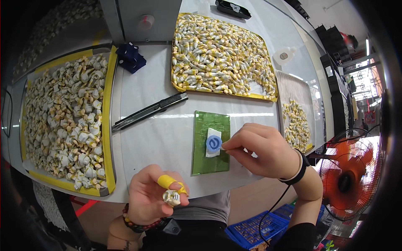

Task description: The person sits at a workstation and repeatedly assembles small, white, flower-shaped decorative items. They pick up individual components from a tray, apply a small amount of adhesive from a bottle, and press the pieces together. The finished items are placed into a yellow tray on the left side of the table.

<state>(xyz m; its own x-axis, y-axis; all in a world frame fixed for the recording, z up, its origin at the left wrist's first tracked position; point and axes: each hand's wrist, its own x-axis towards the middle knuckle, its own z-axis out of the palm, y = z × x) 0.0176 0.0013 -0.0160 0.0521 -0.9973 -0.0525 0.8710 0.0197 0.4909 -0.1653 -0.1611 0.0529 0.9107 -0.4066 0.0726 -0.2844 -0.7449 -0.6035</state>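
Note:
My left hand [151, 195] is near the table's front edge, fingers closed on a small white and cream part [171, 197]; one finger wears a yellow tape wrap [168, 181]. My right hand [264, 149] pinches a thin tool whose tip touches a round blue cap [214, 143]. The cap sits on a white pad [213, 141] on a green cutting mat [210, 142]. A black band circles the right wrist, and a dark bead bracelet [135, 224] the left.
A yellow-edged tray [109, 125] of white and cream parts lies at left. A second full tray [222, 52] is behind the mat, a third [296, 121] at right. A black utility knife [150, 111], a dark blue cloth [130, 57], an orange fan [351, 180].

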